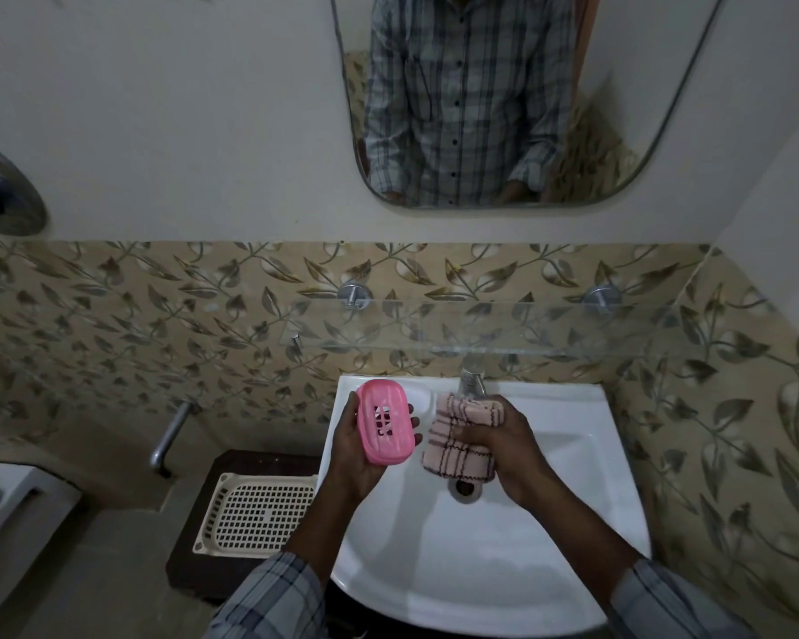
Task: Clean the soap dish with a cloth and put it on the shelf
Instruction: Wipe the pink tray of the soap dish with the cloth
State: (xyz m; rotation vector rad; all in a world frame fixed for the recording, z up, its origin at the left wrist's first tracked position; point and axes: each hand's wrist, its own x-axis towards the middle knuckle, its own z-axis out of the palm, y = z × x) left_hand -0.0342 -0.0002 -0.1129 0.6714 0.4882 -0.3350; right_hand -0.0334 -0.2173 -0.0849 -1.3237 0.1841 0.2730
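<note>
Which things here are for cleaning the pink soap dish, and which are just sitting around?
For the job: soap dish in left hand; checked cloth in right hand; glass shelf.

Just there: sink, tap, mirror, cream basket.

1. The cloth (462,435) hides part of the drain (466,488).
2. Picture edges cut off the metal fitting (5,196) at far left and the mirror (480,99) at the top.
</note>
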